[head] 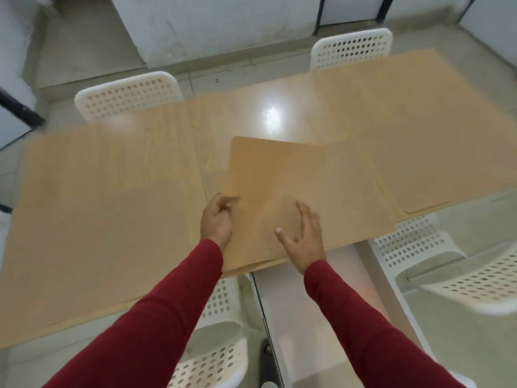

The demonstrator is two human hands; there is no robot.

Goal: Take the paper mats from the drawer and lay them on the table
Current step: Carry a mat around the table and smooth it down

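Observation:
Brown paper mats lie on the light wooden table (246, 113). One mat (274, 175) lies in the middle, at the near edge. My left hand (216, 219) pinches its left edge with curled fingers. My right hand (303, 236) lies on the mat with its fingers spread. A large mat (92, 208) covers the table's left part. On the right lies another mat (419, 130), and a further mat's rounded corner (425, 205) shows at the near right edge. The view is blurred. No drawer is in view.
White perforated chairs stand around the table: two at the far side (126, 95) (352, 47), one at the near right (453, 264) and one below my arms (215, 357). Pale floor and white walls surround the table.

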